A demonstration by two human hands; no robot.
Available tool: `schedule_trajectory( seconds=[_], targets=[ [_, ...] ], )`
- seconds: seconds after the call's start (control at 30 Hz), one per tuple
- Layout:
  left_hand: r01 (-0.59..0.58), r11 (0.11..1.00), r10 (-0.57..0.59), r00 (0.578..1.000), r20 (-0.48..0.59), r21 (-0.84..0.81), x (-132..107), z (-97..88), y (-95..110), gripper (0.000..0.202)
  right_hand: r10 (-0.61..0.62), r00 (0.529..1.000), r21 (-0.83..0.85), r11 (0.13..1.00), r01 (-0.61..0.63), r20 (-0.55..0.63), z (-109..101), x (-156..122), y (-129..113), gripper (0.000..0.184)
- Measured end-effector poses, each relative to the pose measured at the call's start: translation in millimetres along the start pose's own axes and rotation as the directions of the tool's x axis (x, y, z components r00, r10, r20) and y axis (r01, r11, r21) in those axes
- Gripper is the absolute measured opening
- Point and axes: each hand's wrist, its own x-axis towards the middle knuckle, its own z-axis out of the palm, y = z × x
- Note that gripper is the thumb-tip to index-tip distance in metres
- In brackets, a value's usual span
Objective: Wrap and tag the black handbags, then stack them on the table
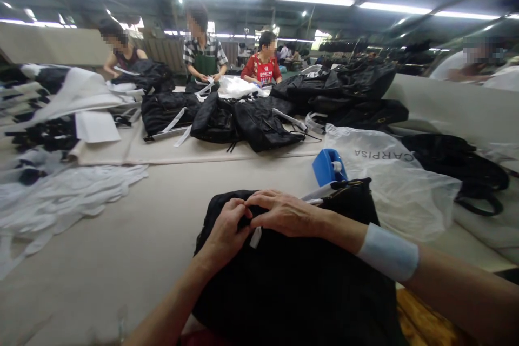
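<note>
Table (121, 238): pale work surface that carries the black bag and runs out from it on every side.
Heap of bags (251, 119): dark bags piled well beyond the black bag, across the table; three people work behind them.
Black bag (292, 281): lies on the near edge of the table, right in front of the person, under both hands.
Plastic bag (389, 184): clear, printed, crumpled, just to the right of the black bag and touching its far corner.
White strips (60, 205): a loose pile well to the left of the black bag.
Blue dispenser (326, 167): stands just behind the black bag's far right corner.
Right hand (286, 213): lies palm down on top of the black bag, fingertips meeting the left hand; I cannot tell whether it grasps anything.
Left hand (227, 230): fingers clenched on a fold at the top of the black bag.
White tag (255, 238): hangs against the black bag, between the two hands.
</note>
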Motion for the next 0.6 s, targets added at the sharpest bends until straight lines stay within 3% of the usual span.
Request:
schedule_trajectory(
  seconds=[0.17,0.33,0.6],
  targets=[
    [0.02,0.999,-0.02,1.0,0.004,-0.043,1.1,-2.7,0.1,0.025,-0.001,0.999,-0.036,0.999,0.002,0.043,5.2,9.7,2.3,0.013],
    [0.015,0.998,-0.013,0.999,0.032,-0.053,-0.1,-3.6,-0.7,0.027,0.008,0.998,0.095,0.995,-0.014,0.068,3.7,5.4,8.0,0.01],
    [0.013,1.0,-0.015,0.995,0.096,0.023,-1.0,-4.1,4.2,0.031,0.253,0.959,0.331,0.901,-0.282,0.128,0.8,-17.5,18.7,0.01]
  ],
)
